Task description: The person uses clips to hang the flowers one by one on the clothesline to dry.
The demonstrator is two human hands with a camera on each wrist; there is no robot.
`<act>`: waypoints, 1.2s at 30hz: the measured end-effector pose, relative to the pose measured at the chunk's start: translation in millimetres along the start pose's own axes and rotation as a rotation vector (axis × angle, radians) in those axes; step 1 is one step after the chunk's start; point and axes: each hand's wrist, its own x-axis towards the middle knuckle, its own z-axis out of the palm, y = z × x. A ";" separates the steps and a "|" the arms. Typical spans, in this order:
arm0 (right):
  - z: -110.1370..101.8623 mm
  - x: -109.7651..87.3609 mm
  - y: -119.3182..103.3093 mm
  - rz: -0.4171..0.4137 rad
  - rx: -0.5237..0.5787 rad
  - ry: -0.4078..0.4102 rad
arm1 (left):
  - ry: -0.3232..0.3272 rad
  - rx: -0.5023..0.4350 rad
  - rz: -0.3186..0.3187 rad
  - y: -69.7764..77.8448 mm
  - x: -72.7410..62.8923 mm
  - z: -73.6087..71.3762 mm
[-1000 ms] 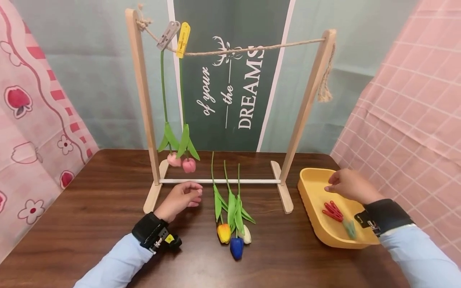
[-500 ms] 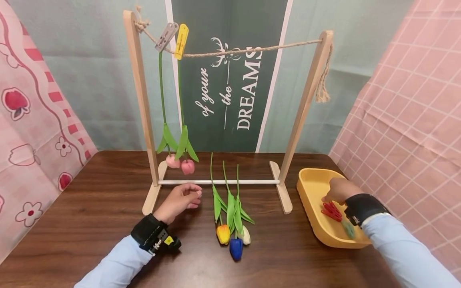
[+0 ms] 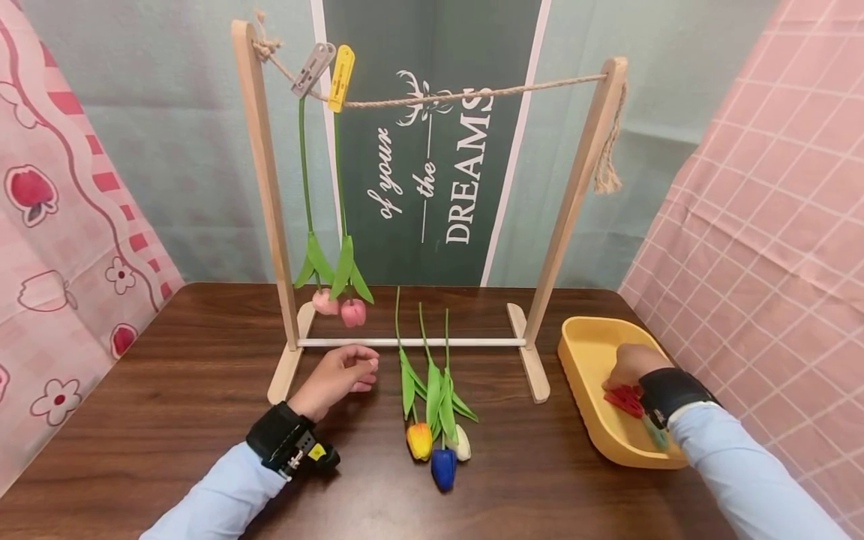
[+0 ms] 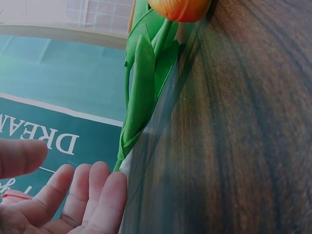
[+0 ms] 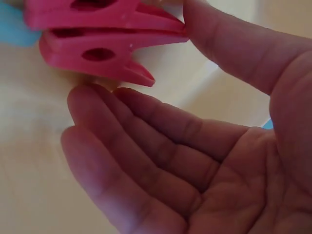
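Note:
My right hand (image 3: pixel 633 365) is down inside the yellow tray (image 3: pixel 574 367), at the red clothespins (image 3: pixel 624 401). In the right wrist view, the thumb (image 5: pixel 229 39) is at the ends of two red clothespins (image 5: pixel 92 51), and the fingers lie just below them, loosely bent. A pale green clothespin (image 3: pixel 655 433) lies beside these. My left hand (image 3: pixel 340 381) rests relaxed and holds nothing, left of three artificial tulips on the table: an orange-yellow one (image 3: pixel 418 441), a blue one (image 3: pixel 443 469) and a white one (image 3: pixel 462 444). Their stems point away from me.
A wooden frame (image 3: pixel 266 187) stands behind, with a twine line (image 3: pixel 439 97) across its top. Grey (image 3: pixel 313 69) and yellow (image 3: pixel 342 79) clothespins hold two pink tulips (image 3: pixel 353 312) hanging from it at left. A white bar (image 3: pixel 412 342) joins the feet.
My right hand has moved down and in from above the tray to the red clothespins, now partly covering them. The left hand stays put.

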 end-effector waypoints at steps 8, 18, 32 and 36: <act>-1.4 1.2 -2.4 -0.013 -0.073 0.033 | 0.005 -0.002 -0.005 -0.4 0.8 -0.7; 0.6 2.0 -2.4 -0.005 -0.037 0.046 | 0.005 -0.009 0.003 0.4 -0.7 -0.6; -9.3 -2.1 -10.0 -0.028 0.002 0.090 | 0.001 -0.016 0.012 1.2 -1.3 -0.9; -16.8 -4.7 -13.6 -0.039 0.006 0.115 | -0.007 -0.019 0.016 2.3 -1.4 -1.3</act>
